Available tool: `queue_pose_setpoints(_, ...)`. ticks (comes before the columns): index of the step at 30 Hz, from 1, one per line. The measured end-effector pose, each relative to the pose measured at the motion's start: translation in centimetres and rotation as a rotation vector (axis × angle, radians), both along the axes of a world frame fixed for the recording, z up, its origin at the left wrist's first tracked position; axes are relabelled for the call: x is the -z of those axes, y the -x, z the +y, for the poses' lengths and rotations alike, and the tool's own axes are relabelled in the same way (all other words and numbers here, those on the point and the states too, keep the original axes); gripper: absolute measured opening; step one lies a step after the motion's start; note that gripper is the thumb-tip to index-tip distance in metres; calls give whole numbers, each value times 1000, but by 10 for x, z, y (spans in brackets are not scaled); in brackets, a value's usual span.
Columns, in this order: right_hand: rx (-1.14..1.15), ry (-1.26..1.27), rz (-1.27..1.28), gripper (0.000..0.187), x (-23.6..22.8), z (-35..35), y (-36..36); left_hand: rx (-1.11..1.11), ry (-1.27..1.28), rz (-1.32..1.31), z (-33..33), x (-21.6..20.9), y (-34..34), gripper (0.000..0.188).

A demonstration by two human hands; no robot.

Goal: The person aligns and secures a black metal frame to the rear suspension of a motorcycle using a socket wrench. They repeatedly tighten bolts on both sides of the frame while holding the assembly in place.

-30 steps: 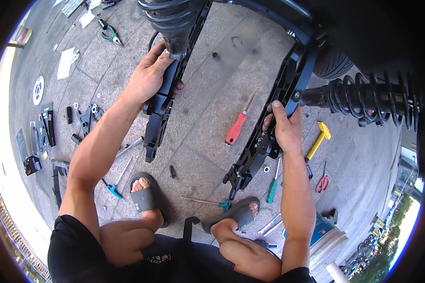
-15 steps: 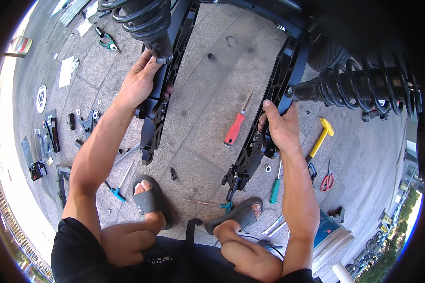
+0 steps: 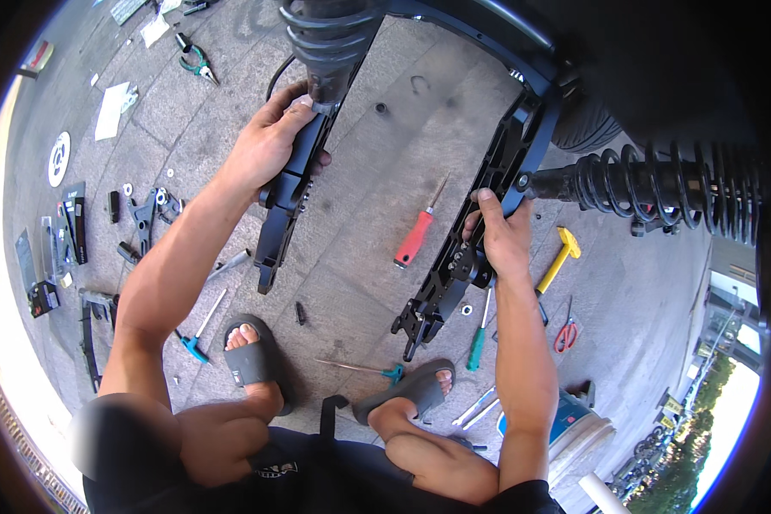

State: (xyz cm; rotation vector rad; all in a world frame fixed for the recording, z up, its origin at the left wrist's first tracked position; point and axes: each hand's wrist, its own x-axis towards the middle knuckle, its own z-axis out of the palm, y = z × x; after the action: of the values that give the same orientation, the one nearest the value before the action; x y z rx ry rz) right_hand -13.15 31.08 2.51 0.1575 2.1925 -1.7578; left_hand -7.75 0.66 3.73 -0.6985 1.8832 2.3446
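Note:
My left hand (image 3: 270, 146) is closed around the left black metal swing arm (image 3: 276, 231), just under the lower end of a coil-spring shock absorber (image 3: 330, 51). The thumb lies on top and fingertips show on the inner side. My right hand (image 3: 505, 233) grips the right black swing arm (image 3: 437, 287), close to where a second coil-spring shock absorber (image 3: 642, 184) is bolted on. Both arms join a dark frame (image 3: 463, 30) at the far side. Between them a red-handled screwdriver (image 3: 415, 240) lies on the paving.
A yellow hammer (image 3: 559, 259), red-handled scissors (image 3: 565, 334) and a green screwdriver (image 3: 477, 344) lie at right. Blue T-handle wrenches (image 3: 195, 347) rest near my sandals. Green pliers (image 3: 199, 68), a white disc (image 3: 58, 159) and loose parts lie left. A bucket (image 3: 565, 428) stands lower right.
The left swing arm and its shock absorber have shifted inward to the right, with my left hand on them. My right hand keeps its grip on the right arm. The view has turned slightly.

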Motion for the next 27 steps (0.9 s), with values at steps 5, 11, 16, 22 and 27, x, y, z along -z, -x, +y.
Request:
queue_pose_setpoints(5,5,2,7,19,1,1,1,18,-24,16,1,0,-4,52)
queue_pose_setpoints(11,-17,-121,-40,19,-8,-2,-1,57,109,21,2,1,-2,52)
queue_pose_setpoints(16,10,-125,-11,18,-9,-5,0,57,29,74,-1,6,-1,61)
queue_pose_setpoints(22,-24,-162,2,21,-5,-2,0,28,27,97,-1,13,-1,62)
queue_pose_setpoints(27,-37,-88,31,20,-3,0,1,20,-6,53,-2,15,-1,61)
